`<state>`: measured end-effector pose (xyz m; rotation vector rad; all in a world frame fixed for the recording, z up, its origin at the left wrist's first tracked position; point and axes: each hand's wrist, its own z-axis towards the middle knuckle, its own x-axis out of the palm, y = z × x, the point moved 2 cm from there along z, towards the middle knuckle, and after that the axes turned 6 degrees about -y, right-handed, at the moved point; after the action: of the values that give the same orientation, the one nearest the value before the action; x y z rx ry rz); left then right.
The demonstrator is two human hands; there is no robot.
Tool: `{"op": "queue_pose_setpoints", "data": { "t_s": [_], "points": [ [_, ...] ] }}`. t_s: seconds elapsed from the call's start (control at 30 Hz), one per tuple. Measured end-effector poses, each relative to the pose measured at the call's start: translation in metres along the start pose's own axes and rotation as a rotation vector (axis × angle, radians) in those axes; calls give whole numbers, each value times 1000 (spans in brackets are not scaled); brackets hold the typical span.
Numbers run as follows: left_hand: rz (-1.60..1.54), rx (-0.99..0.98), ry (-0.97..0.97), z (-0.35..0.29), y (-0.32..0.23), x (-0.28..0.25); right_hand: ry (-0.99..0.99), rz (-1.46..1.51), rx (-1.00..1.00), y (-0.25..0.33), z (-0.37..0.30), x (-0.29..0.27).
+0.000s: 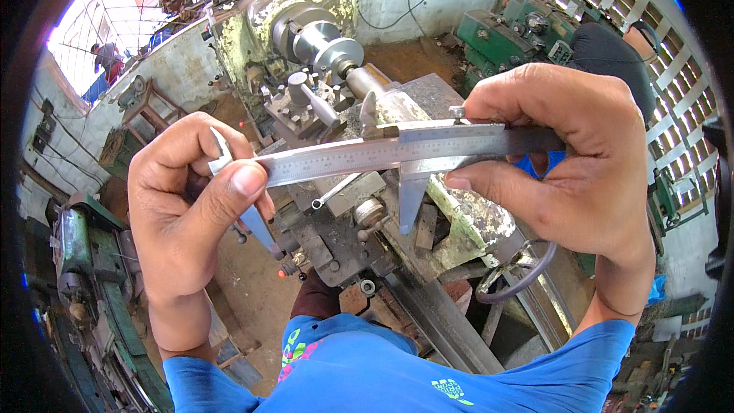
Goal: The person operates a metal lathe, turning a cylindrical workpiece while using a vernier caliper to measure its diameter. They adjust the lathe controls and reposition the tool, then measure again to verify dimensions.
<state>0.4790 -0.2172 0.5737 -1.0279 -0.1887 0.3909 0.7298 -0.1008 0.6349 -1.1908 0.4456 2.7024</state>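
Note:
A steel vernier caliper (336, 160) is held up level across the view, its sliding jaw standing well apart from the fixed jaw. My left hand (183, 206) pinches the fixed-jaw end between thumb and fingers. At the other end my right hand (566, 153) grips the beam beside the slide, fingers above and thumb below. Beyond the caliper stands a lathe, with a round steel workpiece (325, 46) in its chuck (290, 27). A combination wrench (335, 191) lies on the lathe's carriage, below the caliper's beam.
The tool post (306, 103) with its handle rises near the chuck. A handwheel (516, 271) sits at the right end of the lathe. Green machinery (92, 260) stands at left, another green machine (520, 34) at back right. Another person (612, 57) is near it; one more (107, 61) shows outside the window.

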Motion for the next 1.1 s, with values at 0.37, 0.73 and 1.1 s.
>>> {"op": "queue_pose_setpoints", "data": {
  "t_s": [0.37,0.73,1.1],
  "points": [
    [-8,3,15,-11,-7,-1,-25,-18,-32,17,-9,-4],
    [-43,-22,15,-24,-10,-4,-36,-42,4,31,-19,-1],
    [-113,-14,-22,-53,25,-9,-78,-180,-131,51,-63,50]
  ]
}}
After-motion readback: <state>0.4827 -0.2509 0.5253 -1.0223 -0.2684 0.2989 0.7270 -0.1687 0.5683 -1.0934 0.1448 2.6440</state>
